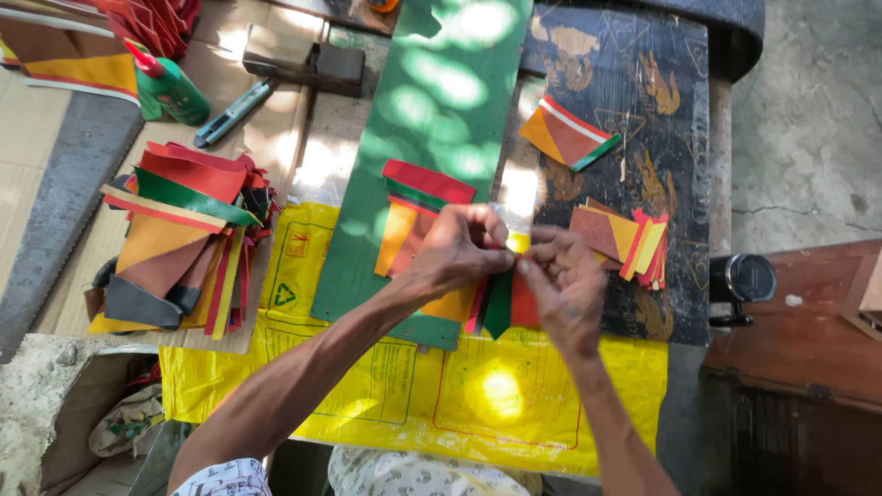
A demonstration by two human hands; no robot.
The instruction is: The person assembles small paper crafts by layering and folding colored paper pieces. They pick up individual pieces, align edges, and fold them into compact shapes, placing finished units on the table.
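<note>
My left hand (459, 250) and my right hand (565, 280) meet over the middle of the table, both pinching a small layered piece of coloured sheet (501, 303) with red, green and orange strips. Under them lies a long green sheet (432, 110) running away from me. A second layered piece (418, 207), red, green and orange, rests on that green sheet just left of my left hand.
A big pile of cut coloured pieces (184, 239) sits at the left. A finished striped piece (568, 133) and a small stack of pieces (625, 241) lie on dark patterned cloth (661, 55) at the right. A green glue bottle (170, 87), a utility knife (234, 112) and a yellow plastic sheet (514, 404) surround them.
</note>
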